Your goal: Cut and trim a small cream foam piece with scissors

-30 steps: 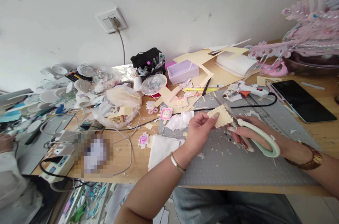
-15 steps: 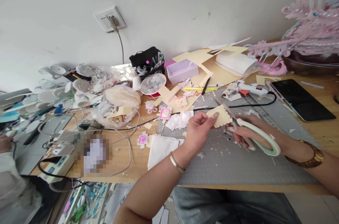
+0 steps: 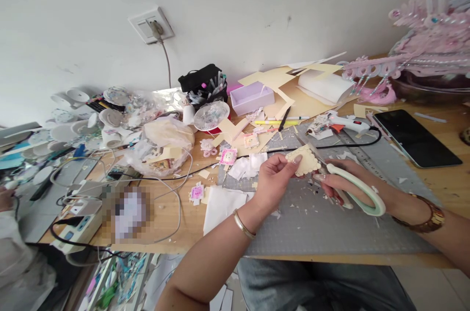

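White wall with a socket [image 3: 150,24] backs a cluttered wooden bench [image 3: 165,213], and a grey cutting mat [image 3: 330,223] covers its near right part, strewn with paper snippets.

Above the mat's far-left area, the left hand [image 3: 273,179] pinches a small cream scalloped card piece [image 3: 303,161] between thumb and fingers, holding it up off the mat. The right hand [image 3: 348,181] is closed through the pale green handles of the scissors [image 3: 352,186]; the blades run from that hand toward the far left, passing just behind and beside the card's right edge. How far the blades are parted cannot be told, since the card and fingers cover them.

So the card lies to the left of the scissor grip, at the blade end, with the scissors' long axis pointing diagonally toward the bench's far edge. The left hand is the nearer one to the card and the only one touching it.

Past the mat's far edge lie a glue gun [image 3: 347,125] with a black cord, a lilac box [image 3: 251,98] and cream card offcuts [image 3: 279,81]. A dark tablet [image 3: 416,137] rests toward the right edge.
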A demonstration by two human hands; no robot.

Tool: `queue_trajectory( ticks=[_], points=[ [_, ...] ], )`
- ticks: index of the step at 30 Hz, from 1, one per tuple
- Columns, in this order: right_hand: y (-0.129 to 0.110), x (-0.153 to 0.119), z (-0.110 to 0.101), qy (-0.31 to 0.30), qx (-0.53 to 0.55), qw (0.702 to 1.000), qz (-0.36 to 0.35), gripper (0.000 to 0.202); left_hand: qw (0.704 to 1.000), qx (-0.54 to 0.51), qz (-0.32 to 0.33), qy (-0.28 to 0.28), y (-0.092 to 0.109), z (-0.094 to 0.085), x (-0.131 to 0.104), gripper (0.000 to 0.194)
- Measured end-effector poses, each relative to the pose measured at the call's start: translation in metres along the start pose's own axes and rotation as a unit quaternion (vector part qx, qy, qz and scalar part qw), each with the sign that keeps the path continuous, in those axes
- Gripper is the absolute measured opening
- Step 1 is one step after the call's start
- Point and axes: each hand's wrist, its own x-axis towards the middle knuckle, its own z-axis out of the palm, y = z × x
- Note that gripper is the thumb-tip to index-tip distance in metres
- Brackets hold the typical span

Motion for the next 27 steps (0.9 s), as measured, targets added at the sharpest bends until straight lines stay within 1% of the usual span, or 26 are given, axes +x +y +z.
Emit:
queue_trajectory(
  ticks=[8,16,18,27],
  points=[
    [0.004,0.000,-0.003,-0.009,0.034,0.999,0.010,0.033,1.000,0.010,0.003,0.005,-0.001,-0.001,0.000,0.051],
    [0.010,0.003,-0.005,-0.002,0.042,0.998,0.041,0.032,0.999,0.035,0.015,0.028,0.001,-0.005,0.003,0.054],
    [0.011,0.004,-0.005,0.010,0.034,0.998,0.048,0.033,0.998,0.044,0.016,0.032,0.001,-0.007,0.004,0.055],
    [0.001,0.000,0.000,0.027,0.011,0.998,0.054,0.029,0.997,0.043,0.025,0.055,0.005,-0.007,0.004,0.050]
  ],
)
